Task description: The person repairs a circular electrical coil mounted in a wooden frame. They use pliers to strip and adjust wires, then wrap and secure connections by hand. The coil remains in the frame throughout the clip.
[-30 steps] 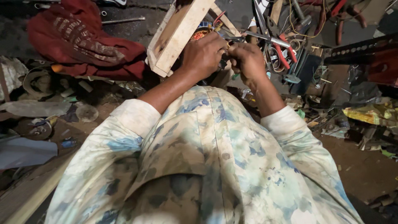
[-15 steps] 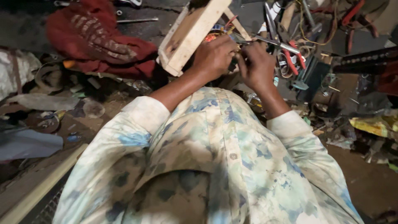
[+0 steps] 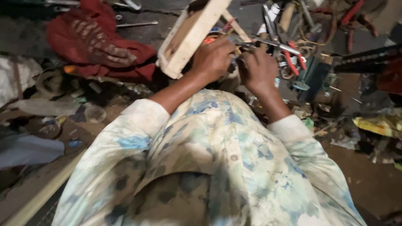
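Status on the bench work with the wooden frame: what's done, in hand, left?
Done: nothing visibly finished. In hand: left hand and right hand meet over a small part, hidden by the fingers, beside the wooden frame. Left: cannot tell; pliers lie unused on the cluttered floor.

- We counted two hands, the left hand and the right hand, close together at the far middle.
- We saw one pale wooden frame just left of them.
- We saw one red cloth at the far left.
- We counted one yellow wrapper at the right.
- The heaped tools at the far right were too tangled to count.
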`<state>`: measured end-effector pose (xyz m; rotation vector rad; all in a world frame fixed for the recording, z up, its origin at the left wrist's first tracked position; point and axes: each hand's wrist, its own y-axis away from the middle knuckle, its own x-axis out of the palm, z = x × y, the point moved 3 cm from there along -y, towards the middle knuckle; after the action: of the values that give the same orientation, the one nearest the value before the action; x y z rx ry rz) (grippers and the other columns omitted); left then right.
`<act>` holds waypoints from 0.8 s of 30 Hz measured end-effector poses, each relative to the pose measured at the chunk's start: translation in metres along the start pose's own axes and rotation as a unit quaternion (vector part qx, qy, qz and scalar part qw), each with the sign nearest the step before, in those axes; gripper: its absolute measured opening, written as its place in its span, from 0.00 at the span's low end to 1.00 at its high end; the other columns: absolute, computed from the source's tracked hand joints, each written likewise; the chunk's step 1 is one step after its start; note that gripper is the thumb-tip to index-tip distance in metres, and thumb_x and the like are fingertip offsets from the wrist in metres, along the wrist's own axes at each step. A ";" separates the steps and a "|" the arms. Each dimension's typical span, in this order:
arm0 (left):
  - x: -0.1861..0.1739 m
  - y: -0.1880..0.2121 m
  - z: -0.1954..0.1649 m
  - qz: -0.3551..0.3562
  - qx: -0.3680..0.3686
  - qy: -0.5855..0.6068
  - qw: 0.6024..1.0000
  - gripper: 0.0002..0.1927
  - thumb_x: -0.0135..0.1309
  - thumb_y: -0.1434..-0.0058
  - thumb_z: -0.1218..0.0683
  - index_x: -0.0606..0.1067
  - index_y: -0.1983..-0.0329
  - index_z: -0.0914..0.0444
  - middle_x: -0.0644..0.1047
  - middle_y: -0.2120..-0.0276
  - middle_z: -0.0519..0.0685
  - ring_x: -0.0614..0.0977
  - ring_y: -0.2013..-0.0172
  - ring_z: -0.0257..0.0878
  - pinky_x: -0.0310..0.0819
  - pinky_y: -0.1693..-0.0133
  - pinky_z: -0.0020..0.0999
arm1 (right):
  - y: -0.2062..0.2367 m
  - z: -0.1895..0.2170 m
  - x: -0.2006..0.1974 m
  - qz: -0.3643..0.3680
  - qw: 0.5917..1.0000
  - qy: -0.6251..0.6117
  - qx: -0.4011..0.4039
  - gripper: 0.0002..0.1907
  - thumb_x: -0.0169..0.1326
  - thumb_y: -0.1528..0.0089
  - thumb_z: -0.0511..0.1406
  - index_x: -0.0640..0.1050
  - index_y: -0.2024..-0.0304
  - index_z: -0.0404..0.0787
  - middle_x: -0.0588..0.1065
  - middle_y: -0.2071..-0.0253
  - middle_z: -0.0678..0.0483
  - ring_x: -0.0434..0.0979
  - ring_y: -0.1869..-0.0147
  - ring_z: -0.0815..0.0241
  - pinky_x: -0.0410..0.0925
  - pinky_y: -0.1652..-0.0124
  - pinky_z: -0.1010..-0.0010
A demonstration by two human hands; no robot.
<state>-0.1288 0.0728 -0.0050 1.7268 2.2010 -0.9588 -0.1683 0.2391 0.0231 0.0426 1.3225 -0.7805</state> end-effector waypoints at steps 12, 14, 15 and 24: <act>0.003 0.003 0.003 0.024 -0.016 -0.002 1.000 0.06 0.59 0.41 0.59 0.79 0.61 0.60 0.78 0.63 0.51 0.82 0.64 0.53 0.76 0.65 0.47 | 0.018 -0.032 0.046 0.058 0.790 -0.446 0.416 0.10 0.55 0.29 0.36 0.76 0.63 0.37 0.69 0.73 0.58 0.64 0.75 0.65 0.58 0.74 0.70; 0.003 0.003 0.002 0.020 -0.006 -0.003 1.000 0.05 0.59 0.40 0.58 0.79 0.61 0.59 0.78 0.63 0.50 0.82 0.64 0.52 0.76 0.64 0.46 | 0.019 -0.036 0.044 0.055 0.796 -0.427 0.426 0.11 0.54 0.28 0.37 0.77 0.64 0.37 0.70 0.74 0.57 0.66 0.75 0.64 0.59 0.74 0.70; 0.004 0.003 0.003 0.028 -0.008 -0.002 1.000 0.05 0.59 0.40 0.59 0.79 0.61 0.59 0.78 0.64 0.50 0.82 0.65 0.53 0.76 0.64 0.46 | 0.021 -0.038 0.042 0.053 0.799 -0.417 0.430 0.12 0.53 0.28 0.37 0.77 0.64 0.38 0.70 0.74 0.57 0.66 0.76 0.64 0.60 0.74 0.70; 0.003 0.003 0.004 0.018 0.010 -0.009 1.000 0.05 0.59 0.41 0.59 0.78 0.62 0.61 0.77 0.64 0.51 0.81 0.63 0.54 0.76 0.63 0.47 | 0.000 -0.007 -0.002 0.027 0.995 0.076 -0.056 0.13 0.61 0.40 0.32 0.75 0.54 0.43 0.72 0.61 0.52 0.75 0.63 0.50 0.66 0.65 0.59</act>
<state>-0.1273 0.0732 -0.0105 1.7527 2.1486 -0.9891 -0.1747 0.2435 0.0230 0.0489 1.5011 -0.6666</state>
